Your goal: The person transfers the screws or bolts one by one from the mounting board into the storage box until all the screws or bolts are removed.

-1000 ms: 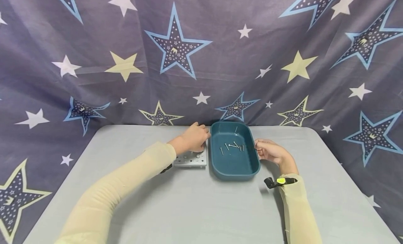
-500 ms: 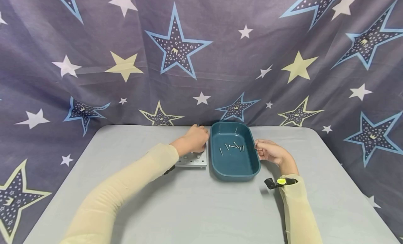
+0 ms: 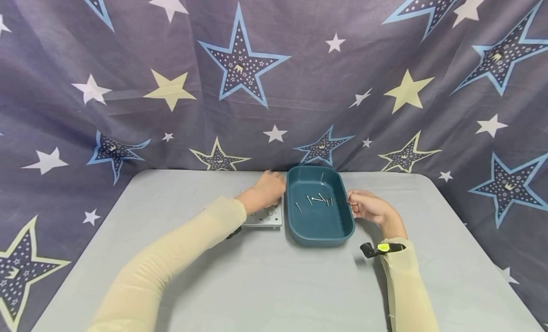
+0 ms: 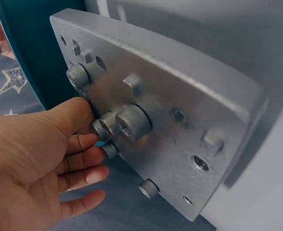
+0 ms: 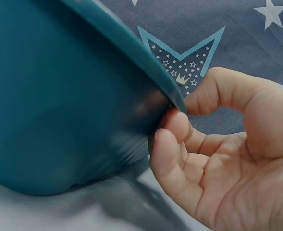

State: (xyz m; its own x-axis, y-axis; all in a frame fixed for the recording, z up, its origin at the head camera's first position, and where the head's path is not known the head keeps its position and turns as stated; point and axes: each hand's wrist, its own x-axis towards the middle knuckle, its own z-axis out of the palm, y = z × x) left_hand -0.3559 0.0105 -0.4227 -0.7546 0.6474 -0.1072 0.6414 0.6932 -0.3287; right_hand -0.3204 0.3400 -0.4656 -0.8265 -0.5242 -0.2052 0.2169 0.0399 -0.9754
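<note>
A silver metal plate [image 4: 151, 96] with holes and several socket-head bolts stands beside the teal bin. In the left wrist view, my left hand [image 4: 40, 154] has its thumb and index finger around the head of a bolt [image 4: 99, 128] near the plate's edge. Seen from the head view, this hand [image 3: 269, 189] covers most of the plate. The teal bin [image 3: 318, 232] has several loose screws [image 3: 322, 197] on its floor. At its right side, my right hand [image 3: 369, 207] grips the rim; the right wrist view shows thumb and curled fingers [image 5: 167, 154] there.
The grey table [image 3: 274, 284] backs onto a dark star-print curtain [image 3: 274, 118]. A larger bolt [image 4: 134, 121] sits right beside the pinched one, and another bolt [image 4: 149, 188] stands lower on the plate. The bin's left wall is close to the plate's right edge.
My left hand has shifted slightly, uncovering less of the plate's left part. The leftmost screw in the bin has turned a little. My right hand stays on the rim.
</note>
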